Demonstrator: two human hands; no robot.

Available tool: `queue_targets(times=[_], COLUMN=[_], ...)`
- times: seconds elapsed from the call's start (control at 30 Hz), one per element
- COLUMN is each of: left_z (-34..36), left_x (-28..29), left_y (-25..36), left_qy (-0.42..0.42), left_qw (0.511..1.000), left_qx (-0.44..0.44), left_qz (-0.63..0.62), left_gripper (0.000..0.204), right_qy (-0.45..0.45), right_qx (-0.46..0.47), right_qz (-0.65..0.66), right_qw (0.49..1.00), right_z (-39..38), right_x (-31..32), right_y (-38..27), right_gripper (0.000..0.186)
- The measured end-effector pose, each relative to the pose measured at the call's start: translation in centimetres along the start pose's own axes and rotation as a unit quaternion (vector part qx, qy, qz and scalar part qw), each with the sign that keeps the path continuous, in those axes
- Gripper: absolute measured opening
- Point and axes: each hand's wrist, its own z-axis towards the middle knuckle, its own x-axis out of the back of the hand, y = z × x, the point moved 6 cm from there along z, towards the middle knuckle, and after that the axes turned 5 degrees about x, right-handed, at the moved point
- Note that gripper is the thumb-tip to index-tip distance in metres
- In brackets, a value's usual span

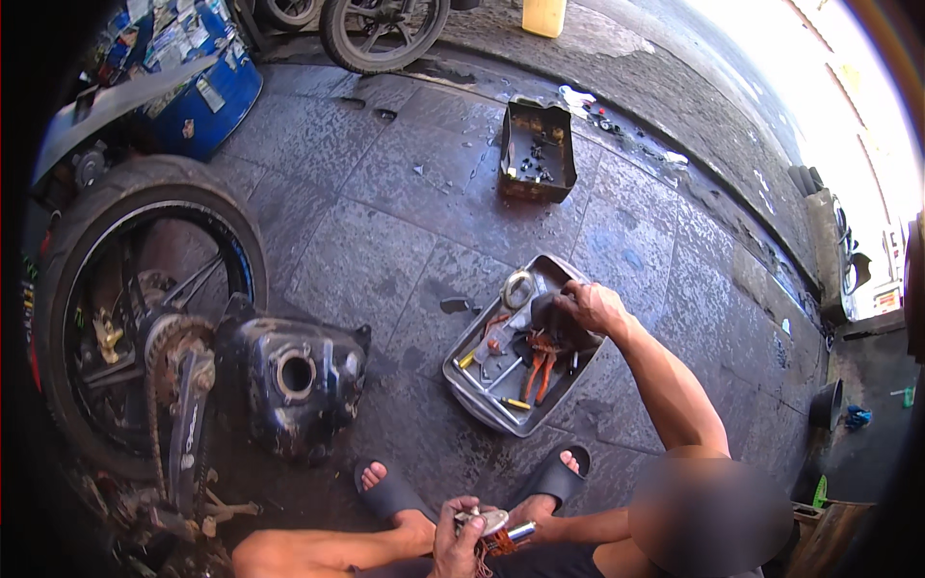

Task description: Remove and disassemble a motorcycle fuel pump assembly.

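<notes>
Low in front of my body, my left hand (455,541) is closed around a round metal part (493,521) with a silver cylinder and reddish-brown wires. My right hand (590,308) reaches over the far right of a grey tool tray (482,409), fingers closed at a dark piece (551,316) whose kind I cannot make out. In the tray lie orange-handled pliers (541,374), a yellow-handled screwdriver (515,404), several other hand tools and a pale ring-shaped part (518,287). A black fuel tank (332,376) with a round opening rests left of the tray.
A motorcycle wheel (60,289) with chain and swingarm stands at the left. Beyond the tray sits a dark open box (568,159) with small parts. A blue drum (226,106) is at the far left. My sandalled feet (390,491) flank the tray's near end.
</notes>
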Motion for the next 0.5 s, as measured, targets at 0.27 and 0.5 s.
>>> queue_targets(times=[0.27,0.5], left_z=[4.0,4.5], left_x=[1.0,1.2], left_y=[0.3,1.6], left_qy=[0.079,0.146], left_qw=[0.995,0.98], left_qx=[0.051,0.132], left_qz=[0.022,0.033], left_gripper=[0.032,0.032], right_qy=[0.191,0.226], right_qx=[-0.034,-0.01], right_qz=[0.079,0.155], right_qw=[0.978,0.962], right_z=[16.1,18.8], right_x=[6.4,4.5], right_y=[3.9,3.2], right_gripper=[0.067,0.044])
